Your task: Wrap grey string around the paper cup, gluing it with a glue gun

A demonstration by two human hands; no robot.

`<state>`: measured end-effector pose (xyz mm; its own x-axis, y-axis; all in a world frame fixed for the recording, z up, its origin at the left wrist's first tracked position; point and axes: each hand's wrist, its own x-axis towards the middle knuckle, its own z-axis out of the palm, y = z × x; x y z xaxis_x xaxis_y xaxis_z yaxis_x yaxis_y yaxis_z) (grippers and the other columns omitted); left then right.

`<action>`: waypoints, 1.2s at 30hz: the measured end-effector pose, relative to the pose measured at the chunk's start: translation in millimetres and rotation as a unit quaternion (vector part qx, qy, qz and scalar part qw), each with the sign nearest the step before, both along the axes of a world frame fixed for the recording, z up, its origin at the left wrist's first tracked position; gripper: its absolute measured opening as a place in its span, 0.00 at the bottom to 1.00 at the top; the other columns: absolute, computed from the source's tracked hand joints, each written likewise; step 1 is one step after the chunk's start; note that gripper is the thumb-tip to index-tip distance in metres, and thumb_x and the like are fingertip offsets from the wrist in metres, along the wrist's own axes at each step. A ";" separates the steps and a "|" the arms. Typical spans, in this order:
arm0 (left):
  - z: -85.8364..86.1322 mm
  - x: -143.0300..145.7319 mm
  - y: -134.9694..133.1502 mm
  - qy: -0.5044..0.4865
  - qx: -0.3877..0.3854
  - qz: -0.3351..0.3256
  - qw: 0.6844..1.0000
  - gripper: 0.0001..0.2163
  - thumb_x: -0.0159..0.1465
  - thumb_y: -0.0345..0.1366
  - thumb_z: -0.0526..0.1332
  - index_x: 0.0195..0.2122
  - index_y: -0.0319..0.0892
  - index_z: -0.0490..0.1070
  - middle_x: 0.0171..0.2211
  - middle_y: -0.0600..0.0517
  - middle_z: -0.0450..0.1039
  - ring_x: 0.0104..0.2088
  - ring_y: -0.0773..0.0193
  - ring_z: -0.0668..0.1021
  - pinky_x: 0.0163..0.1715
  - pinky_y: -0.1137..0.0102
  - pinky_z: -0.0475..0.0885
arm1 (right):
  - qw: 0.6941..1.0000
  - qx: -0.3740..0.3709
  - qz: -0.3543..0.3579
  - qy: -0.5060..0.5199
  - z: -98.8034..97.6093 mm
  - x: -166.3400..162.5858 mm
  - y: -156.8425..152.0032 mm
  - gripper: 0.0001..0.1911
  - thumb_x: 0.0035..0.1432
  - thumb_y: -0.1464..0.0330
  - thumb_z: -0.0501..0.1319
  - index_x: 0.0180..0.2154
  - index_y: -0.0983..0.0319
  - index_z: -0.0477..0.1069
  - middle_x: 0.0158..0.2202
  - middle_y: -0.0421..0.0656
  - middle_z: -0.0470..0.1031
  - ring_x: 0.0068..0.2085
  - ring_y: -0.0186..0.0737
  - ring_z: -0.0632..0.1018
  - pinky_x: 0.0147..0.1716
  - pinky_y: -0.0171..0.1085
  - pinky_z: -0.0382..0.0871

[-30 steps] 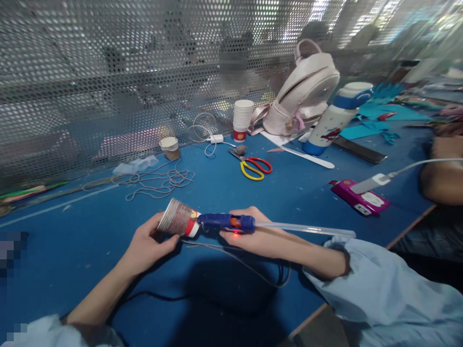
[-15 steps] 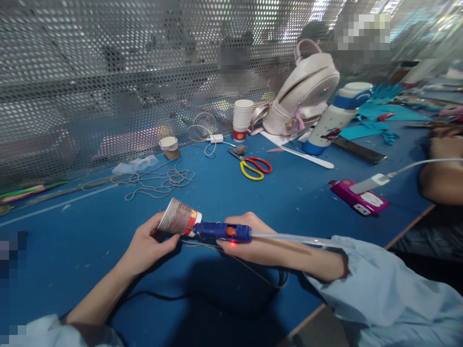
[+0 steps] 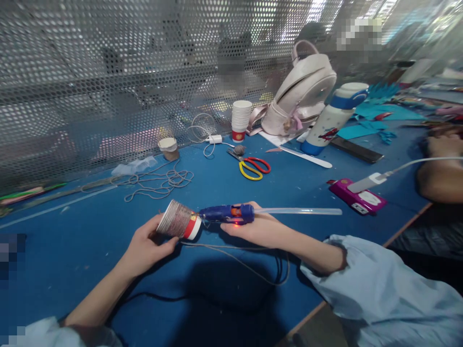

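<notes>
A paper cup (image 3: 179, 220), red and white at one end and wound with grey cord over the rest, lies tilted in my left hand (image 3: 146, 248). My left fingers and thumb close around its wound part. My right hand (image 3: 258, 229) grips a blue hot glue gun (image 3: 226, 213), its red light on and a clear glue stick (image 3: 300, 211) out of its back. The gun's nozzle is at the cup's side, near where cord meets red band; whether it touches I cannot tell. A grey cord (image 3: 231, 247) trails from the cup below my right hand.
Scissors (image 3: 255, 168), a cord pile (image 3: 159, 180), a small wrapped cup (image 3: 169, 148) and stacked paper cups (image 3: 241, 120) stand or lie farther back. A backpack (image 3: 304, 91), bottle (image 3: 334, 120) and magenta power strip (image 3: 356, 196) are to the right, near another person's arm (image 3: 441, 168).
My right hand and the glue gun have moved up and slightly right, from the cup's lower side toward its far side. More of the cup's white end shows. My left hand stays nearly still.
</notes>
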<state>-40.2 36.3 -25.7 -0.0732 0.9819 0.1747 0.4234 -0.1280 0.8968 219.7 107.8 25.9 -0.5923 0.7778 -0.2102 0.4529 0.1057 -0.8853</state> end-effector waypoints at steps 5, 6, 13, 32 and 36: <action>2.2 0.3 0.0 -0.030 -0.029 0.006 0.999 0.13 0.50 0.33 0.68 0.37 0.41 0.73 0.32 0.52 0.75 0.33 0.63 0.77 0.35 0.70 0.71 | 0.995 -0.091 -0.007 0.038 -2.2 3.7 11.3 0.16 0.50 0.60 0.61 0.19 0.62 0.62 0.16 0.34 0.63 0.15 0.26 0.61 0.15 0.30 0.57; 2.4 0.7 0.9 -0.042 -0.035 0.012 0.998 0.13 0.50 0.34 0.68 0.38 0.41 0.73 0.32 0.53 0.75 0.33 0.63 0.77 0.36 0.71 0.71 | 0.992 -0.103 -0.005 0.066 -2.9 3.7 14.9 0.15 0.50 0.60 0.61 0.20 0.62 0.64 0.18 0.36 0.66 0.15 0.25 0.61 0.15 0.30 0.56; 2.6 9.3 7.8 -0.169 -0.069 0.089 0.979 0.19 0.50 0.37 0.71 0.42 0.42 0.72 0.33 0.55 0.76 0.34 0.66 0.76 0.37 0.73 0.70 | 0.986 0.143 -0.067 -0.052 -27.1 -14.6 49.6 0.16 0.57 0.56 0.58 0.30 0.63 0.71 0.28 0.42 0.72 0.26 0.32 0.70 0.24 0.31 0.59; 12.9 34.1 1.5 -0.252 -0.024 0.151 0.956 0.21 0.47 0.33 0.71 0.43 0.42 0.70 0.36 0.55 0.76 0.36 0.65 0.77 0.40 0.71 0.71 | 0.995 0.028 0.090 0.008 4.0 0.5 -12.9 0.09 0.55 0.64 0.63 0.36 0.62 0.69 0.33 0.40 0.74 0.34 0.33 0.73 0.34 0.33 0.66; 14.9 38.5 -6.7 -0.152 -0.016 0.160 0.975 0.19 0.52 0.38 0.68 0.44 0.41 0.71 0.38 0.52 0.77 0.39 0.61 0.78 0.42 0.68 0.71 | 0.969 -0.153 -0.031 0.193 -30.2 -54.5 -12.2 0.24 0.44 0.71 0.70 0.44 0.64 0.66 0.46 0.46 0.73 0.46 0.35 0.74 0.47 0.36 0.67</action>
<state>-1.7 29.5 -10.8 -0.4205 0.9048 0.0672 0.1513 -0.0031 0.9885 165.2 95.6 -4.3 -0.6272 0.7506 -0.2079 0.0785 -0.2046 -0.9757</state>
